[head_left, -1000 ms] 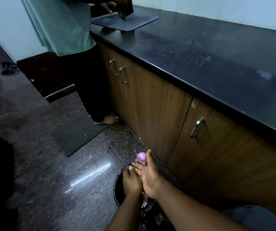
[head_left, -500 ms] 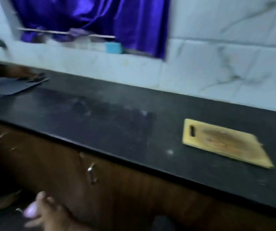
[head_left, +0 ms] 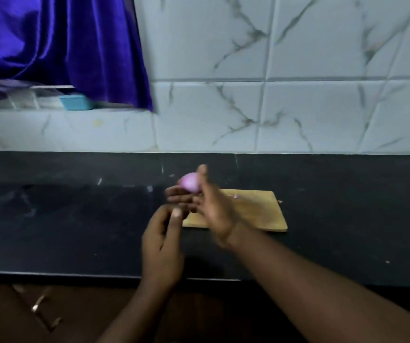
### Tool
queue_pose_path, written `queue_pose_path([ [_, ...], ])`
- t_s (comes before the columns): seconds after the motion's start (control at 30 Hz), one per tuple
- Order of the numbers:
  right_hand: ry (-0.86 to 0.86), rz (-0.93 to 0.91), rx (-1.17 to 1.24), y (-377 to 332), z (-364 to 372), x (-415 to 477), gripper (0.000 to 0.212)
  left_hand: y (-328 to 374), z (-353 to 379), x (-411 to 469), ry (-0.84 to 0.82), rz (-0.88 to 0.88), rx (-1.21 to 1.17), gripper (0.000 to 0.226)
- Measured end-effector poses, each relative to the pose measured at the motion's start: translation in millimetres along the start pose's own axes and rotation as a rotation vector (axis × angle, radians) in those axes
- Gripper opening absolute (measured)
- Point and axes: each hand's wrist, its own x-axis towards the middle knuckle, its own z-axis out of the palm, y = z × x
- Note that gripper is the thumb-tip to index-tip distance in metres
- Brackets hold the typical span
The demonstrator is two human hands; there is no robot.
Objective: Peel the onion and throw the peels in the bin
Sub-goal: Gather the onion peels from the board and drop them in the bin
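A pale purple peeled onion (head_left: pixel 189 184) is held in the fingers of my right hand (head_left: pixel 213 206), above the black counter and just left of a wooden cutting board (head_left: pixel 255 214). My left hand (head_left: pixel 163 243) hovers below and left of the onion with its fingers curled and nothing visible in it; its fingertips are close to my right hand. The bin is out of view.
The black counter (head_left: pixel 75 219) runs the full width, backed by a white marble-tiled wall (head_left: pixel 297 107). A blue curtain (head_left: pixel 63 45) hangs at the upper left above a sill with a small teal box (head_left: pixel 75 102). Wooden cabinet doors with handles (head_left: pixel 38 305) lie under the counter.
My view has swung up from the bin on the floor to the counter. Both hands have risen with the onion, from over the bin to above the counter by the cutting board.
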Motion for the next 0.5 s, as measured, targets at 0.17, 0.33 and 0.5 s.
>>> queue_pose_path([
  [0.17,0.279,-0.004,-0.152,-20,-125,31,0.063,28,90,88,0.039,-0.308,-0.155,0.078],
  [0.33,0.274,0.114,-0.146,1,-173,70,0.077,15,131,91,0.187,-0.499,-0.410,0.084],
  [0.5,0.165,0.254,-0.198,12,-155,88,0.085,-4,146,86,0.304,-0.458,-0.485,0.080],
])
